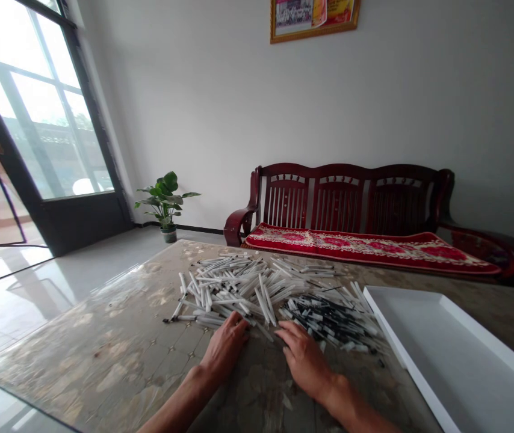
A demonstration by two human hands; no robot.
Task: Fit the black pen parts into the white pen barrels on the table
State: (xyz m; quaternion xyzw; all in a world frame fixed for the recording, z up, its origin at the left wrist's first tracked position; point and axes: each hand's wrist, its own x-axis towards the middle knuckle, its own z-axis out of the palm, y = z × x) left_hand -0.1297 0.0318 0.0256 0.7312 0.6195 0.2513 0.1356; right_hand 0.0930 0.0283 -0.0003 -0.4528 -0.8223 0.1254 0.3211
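Note:
A heap of white, pen-like plastic tubes (225,282) lies loosely piled on the table, several with dark tips. To its right is a smaller pile of dark, slim pen pieces (329,319) with pale ends. At the near edge of the white heap is my left hand (226,346), its fingers curled together; what they hold, if anything, is hidden. My right hand (304,361) rests beside the near left edge of the dark pile, fingers stretched toward the left and slightly apart. Between the two hands lies a single pale tube (263,332), close to the right fingertips.
A shallow white tray (460,355) stands on the right of the glass-covered, patterned table (126,355). Behind the table is a dark red wooden bench (338,201) with a red patterned cover (356,243). A potted plant (167,201) stands near the glass door (53,120).

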